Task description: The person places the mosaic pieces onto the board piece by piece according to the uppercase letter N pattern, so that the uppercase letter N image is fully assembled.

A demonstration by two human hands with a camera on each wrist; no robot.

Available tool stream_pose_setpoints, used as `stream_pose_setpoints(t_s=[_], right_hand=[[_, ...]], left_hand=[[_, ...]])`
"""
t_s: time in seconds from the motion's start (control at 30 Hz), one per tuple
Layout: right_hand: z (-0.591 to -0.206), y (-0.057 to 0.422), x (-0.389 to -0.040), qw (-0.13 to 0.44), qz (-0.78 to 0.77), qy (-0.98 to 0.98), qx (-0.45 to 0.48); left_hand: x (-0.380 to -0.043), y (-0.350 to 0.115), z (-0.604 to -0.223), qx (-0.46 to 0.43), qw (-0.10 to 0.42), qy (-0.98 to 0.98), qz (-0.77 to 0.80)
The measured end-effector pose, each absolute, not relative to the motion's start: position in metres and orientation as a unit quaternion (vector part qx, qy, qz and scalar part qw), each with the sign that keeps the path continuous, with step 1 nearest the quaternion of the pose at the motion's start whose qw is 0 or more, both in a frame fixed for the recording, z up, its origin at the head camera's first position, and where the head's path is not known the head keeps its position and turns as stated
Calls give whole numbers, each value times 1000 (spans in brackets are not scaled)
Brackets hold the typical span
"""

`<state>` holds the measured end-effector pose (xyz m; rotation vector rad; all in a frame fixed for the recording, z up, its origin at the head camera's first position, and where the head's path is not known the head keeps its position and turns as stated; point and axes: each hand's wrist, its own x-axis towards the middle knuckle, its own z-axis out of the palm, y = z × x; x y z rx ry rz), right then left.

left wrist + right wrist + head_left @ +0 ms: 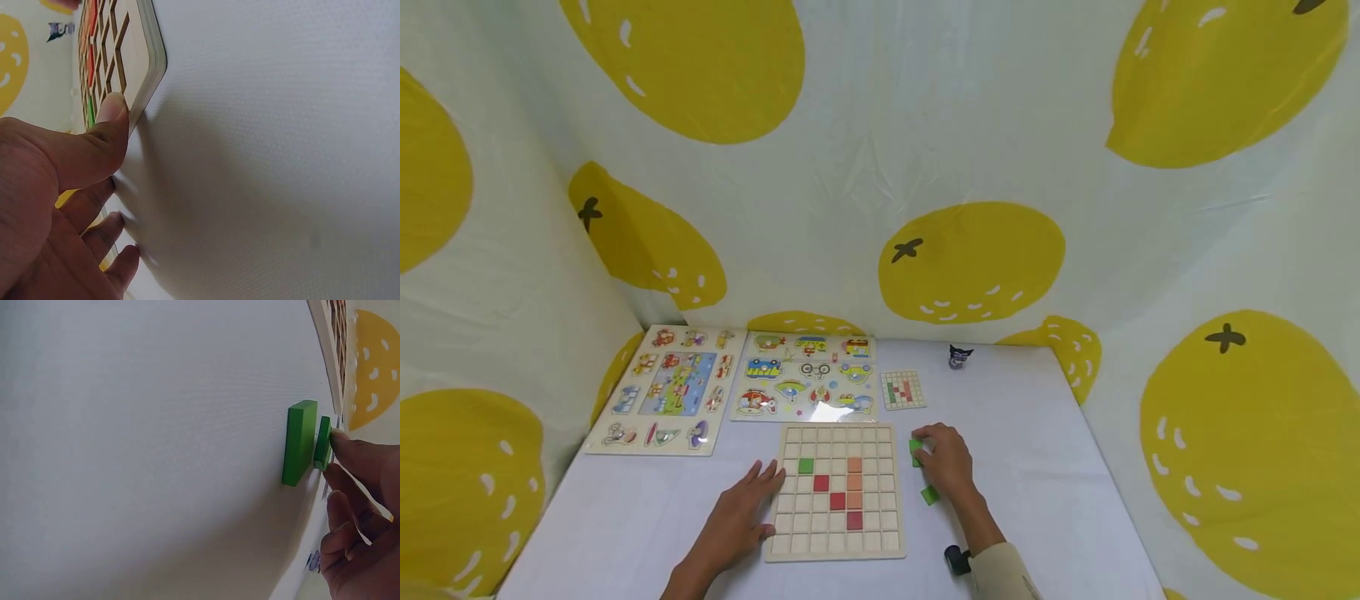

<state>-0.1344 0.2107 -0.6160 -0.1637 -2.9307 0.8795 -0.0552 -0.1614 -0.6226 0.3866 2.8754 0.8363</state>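
Observation:
A wooden grid board (837, 546) lies in front of me. One green tile (806, 466) sits in it, with a diagonal of red tiles (838, 501) and a column of orange tiles (854, 482). My left hand (737, 517) rests at the board's left edge, thumb touching the rim and fingers spread on the cloth. To the right of the board, my right hand (946, 460) pinches a green square tile (322, 444) between thumb and finger, low over the table. Another loose green tile (929, 495) lies nearer to me; its side shows large in the right wrist view.
Behind the board lies a small pattern card (903, 390) with a coloured grid. Two picture puzzle boards, one with vehicles (805, 377) and one farther left (658, 392), lie at the back left. A small dark figurine (959, 357) stands at the back.

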Motion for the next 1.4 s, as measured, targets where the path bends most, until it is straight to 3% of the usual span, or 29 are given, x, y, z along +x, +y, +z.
stream_pose_setpoints(t_s=[0.43, 0.67, 1.4], right_hand=[[-613, 215, -135, 27, 309, -948, -71], [-611, 207, -128, 53, 343, -933, -94], [-615, 88, -84, 25, 434, -900, -16]], left_hand=[[-55, -160, -620, 128, 63, 953, 268], [-54, -160, -619, 125, 67, 953, 268], [-54, -162, -619, 142, 44, 949, 280]])
